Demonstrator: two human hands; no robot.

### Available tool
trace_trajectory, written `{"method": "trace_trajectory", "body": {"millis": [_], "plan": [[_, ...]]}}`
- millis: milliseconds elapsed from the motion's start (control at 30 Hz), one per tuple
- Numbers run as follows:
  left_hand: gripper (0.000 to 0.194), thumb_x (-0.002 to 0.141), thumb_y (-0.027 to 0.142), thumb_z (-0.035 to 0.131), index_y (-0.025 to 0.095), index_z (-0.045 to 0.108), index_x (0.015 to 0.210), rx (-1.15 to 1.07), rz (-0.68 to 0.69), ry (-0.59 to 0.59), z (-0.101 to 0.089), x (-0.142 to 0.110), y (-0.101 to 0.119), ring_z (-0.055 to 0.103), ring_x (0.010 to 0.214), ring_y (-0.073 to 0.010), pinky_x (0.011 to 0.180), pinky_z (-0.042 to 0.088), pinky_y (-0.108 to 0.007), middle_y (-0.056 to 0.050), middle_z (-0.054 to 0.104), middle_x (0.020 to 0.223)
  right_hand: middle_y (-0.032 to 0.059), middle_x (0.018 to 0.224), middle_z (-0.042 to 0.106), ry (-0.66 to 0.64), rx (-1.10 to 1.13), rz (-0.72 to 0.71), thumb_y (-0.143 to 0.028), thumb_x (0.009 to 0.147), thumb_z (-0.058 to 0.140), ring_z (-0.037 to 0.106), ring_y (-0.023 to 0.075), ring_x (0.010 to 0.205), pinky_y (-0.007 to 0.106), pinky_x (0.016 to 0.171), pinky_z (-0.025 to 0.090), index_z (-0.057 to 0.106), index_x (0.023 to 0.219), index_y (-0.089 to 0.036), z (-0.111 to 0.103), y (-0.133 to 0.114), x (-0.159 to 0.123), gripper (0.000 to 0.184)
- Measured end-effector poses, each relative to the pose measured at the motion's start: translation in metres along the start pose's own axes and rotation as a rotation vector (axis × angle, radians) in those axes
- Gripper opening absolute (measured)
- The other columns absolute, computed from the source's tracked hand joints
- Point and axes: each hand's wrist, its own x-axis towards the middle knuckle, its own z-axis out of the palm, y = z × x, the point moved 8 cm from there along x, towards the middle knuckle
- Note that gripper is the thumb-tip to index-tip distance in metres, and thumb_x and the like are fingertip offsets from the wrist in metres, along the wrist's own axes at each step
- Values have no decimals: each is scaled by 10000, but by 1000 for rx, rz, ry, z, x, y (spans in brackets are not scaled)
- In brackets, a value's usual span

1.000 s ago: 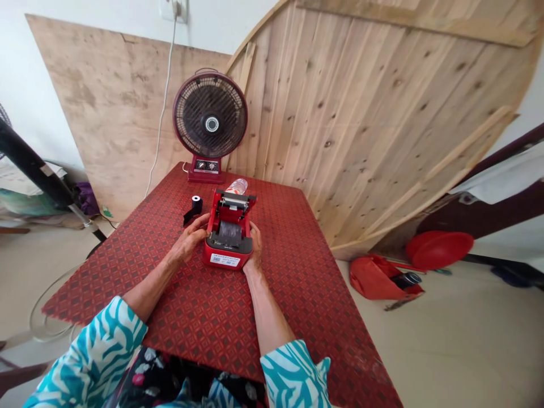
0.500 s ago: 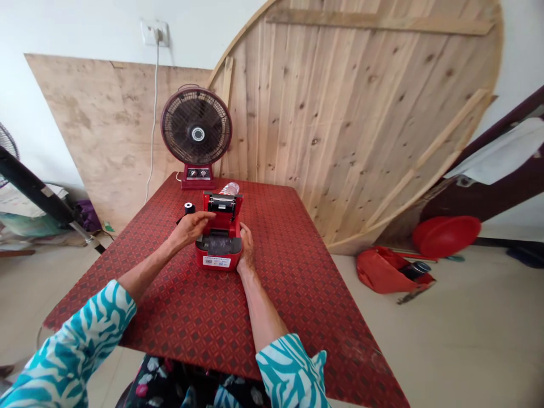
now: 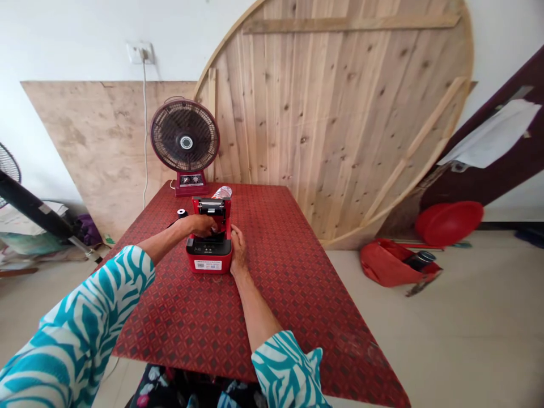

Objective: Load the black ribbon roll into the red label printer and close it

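Note:
A small red and black label printer [image 3: 208,266] stands on the table with its lid [image 3: 212,207] raised. My left hand [image 3: 204,225] reaches over its left side into the open compartment, fingers curled downward. The fingertips and whatever they grip are hidden inside. Along the printer's right side my right hand [image 3: 238,249] is pressed, thumb near and fingers behind, steadying it. Just left of the printer stands a black roll with a white core [image 3: 182,213], partly covered by my left forearm. Behind the lid lies a clear plastic bottle [image 3: 222,192].
A dark red fan [image 3: 186,141] stands at the back of the patterned red table [image 3: 272,272]. Its wall is lined with a plywood board [image 3: 93,130] and a large round wooden panel [image 3: 340,113]. On the floor to the right are a red bag [image 3: 386,263] and red basin [image 3: 450,222].
My left hand has left the printer's left side, risen past the lid and moved into the compartment. The dark strip across the printer's front no longer shows. My right hand stays on the side.

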Motion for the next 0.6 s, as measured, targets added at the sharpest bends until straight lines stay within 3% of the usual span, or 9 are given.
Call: {"method": "trace_trajectory", "body": {"millis": [67, 167, 300, 400, 500, 600], "plan": [[258, 423, 10, 669, 262, 629, 460, 118, -36, -137, 8, -3, -1, 458, 351, -147, 455, 386, -235, 40, 575, 397, 23, 1128, 679, -4, 2, -1, -511, 775, 563, 566, 172, 1101, 319, 944, 441, 655, 1093, -249, 0, 1, 1, 422], [320, 384, -32, 679, 265, 675, 504, 235, -25, -224, 11, -12, 6, 550, 466, -176, 543, 426, -246, 14, 652, 506, 23, 1135, 677, -8, 3, -2, -514, 776, 561, 567, 174, 1101, 322, 949, 441, 656, 1094, -249, 0, 1, 1, 424], [341, 423, 32, 750, 292, 728, 642, 412, 160, -172, 9, -32, 33, 644, 681, -218, 691, 477, -265, 1, 714, 687, 21, 1143, 675, -8, -5, 0, -521, 774, 563, 569, 178, 1101, 322, 942, 444, 657, 1095, -254, 0, -2, -1, 428], [328, 476, 71, 773, 286, 733, 721, 337, 212, -91, 1, -53, 55, 653, 856, -240, 831, 479, -292, -17, 731, 815, 20, 1152, 672, -1, -14, 20, -529, 776, 561, 575, 176, 1088, 315, 928, 447, 652, 1104, -254, -1, -3, -2, 438], [365, 525, 131, 803, 258, 734, 860, 124, 125, 50, -32, -71, 61, 629, 928, -243, 854, 479, -305, -36, 725, 912, 22, 1153, 673, -14, -23, 24, -533, 779, 562, 584, 175, 1064, 311, 908, 452, 646, 1118, -251, -2, -2, -2, 449], [479, 562, 193, 816, 239, 697, 1024, 5, 64, 231, -88, -87, 45, 634, 848, -204, 795, 492, -284, -22, 711, 879, 23, 1121, 685, -42, -20, -2, -535, 777, 567, 591, 180, 1039, 315, 885, 457, 642, 1124, -247, -4, 0, -1, 456]]}}
